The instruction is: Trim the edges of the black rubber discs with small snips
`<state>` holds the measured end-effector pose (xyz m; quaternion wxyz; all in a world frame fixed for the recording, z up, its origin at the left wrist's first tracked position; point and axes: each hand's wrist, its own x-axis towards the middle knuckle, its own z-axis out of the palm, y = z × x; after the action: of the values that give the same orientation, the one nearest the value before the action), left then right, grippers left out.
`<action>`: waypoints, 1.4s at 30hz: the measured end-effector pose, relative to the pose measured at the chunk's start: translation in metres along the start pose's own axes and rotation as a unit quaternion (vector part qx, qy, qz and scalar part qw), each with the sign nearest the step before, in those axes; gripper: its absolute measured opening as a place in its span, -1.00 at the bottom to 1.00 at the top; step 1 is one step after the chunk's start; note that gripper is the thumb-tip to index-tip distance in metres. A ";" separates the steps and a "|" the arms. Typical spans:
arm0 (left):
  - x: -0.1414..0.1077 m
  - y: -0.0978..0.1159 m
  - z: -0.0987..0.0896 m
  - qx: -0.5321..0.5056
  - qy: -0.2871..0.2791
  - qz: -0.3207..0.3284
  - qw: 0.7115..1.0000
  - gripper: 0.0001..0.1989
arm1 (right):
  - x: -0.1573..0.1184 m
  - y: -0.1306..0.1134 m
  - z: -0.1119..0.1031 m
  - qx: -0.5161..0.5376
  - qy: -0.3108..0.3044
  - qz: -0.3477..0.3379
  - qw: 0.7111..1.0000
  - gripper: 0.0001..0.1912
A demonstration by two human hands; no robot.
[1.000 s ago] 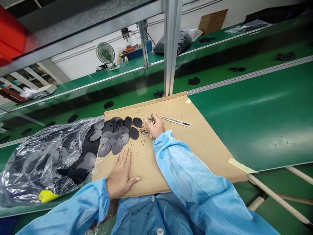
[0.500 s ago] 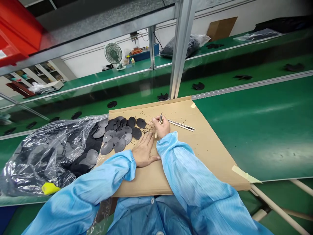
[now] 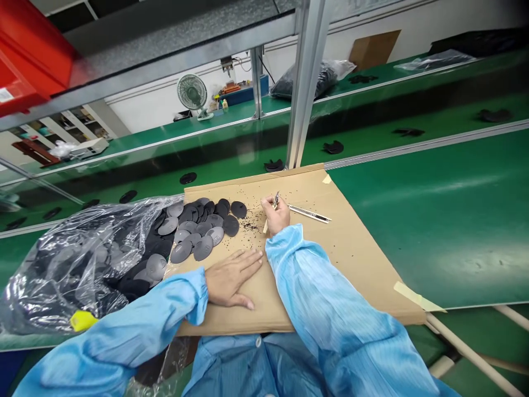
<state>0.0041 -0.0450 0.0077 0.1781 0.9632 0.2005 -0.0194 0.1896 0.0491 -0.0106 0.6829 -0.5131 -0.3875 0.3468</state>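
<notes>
My left hand (image 3: 233, 277) lies flat on the brown cardboard sheet (image 3: 322, 264), fingers stretched out and thumb apart, holding nothing. My right hand (image 3: 276, 216) is closed around a slim tool (image 3: 276, 199) with a shiny metal tip pointing up and a pale end showing below the fist; its exact kind is hard to make out. Just right of that hand rests a slim silvery utility knife (image 3: 309, 213). Tiny black crumbs (image 3: 250, 226) are scattered between the hands and a pile of black oval discs (image 3: 203, 248).
A clear plastic bag (image 3: 82, 253) of more discs lies at left, with a yellow piece (image 3: 83, 320) on it. Behind the cardboard runs a green belt (image 3: 235, 157) carrying spaced black parts. A metal post (image 3: 308, 82) rises at the far edge; a red bin (image 3: 37, 55) hangs upper left.
My left hand has slid back toward me and left, away from the crumbs, uncovering them. My right hand has shifted slightly right, still gripping the slim tool.
</notes>
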 end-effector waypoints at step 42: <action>0.049 -0.007 0.007 -0.283 0.354 -0.165 0.876 -0.90 | -0.021 0.003 0.000 -0.244 -0.126 -0.126 0.953 -0.77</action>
<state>0.0469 -0.0229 -0.0062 0.3541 0.7673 0.4035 0.3508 0.1798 0.0314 -0.0170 0.5210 -0.5632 -0.6043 0.2148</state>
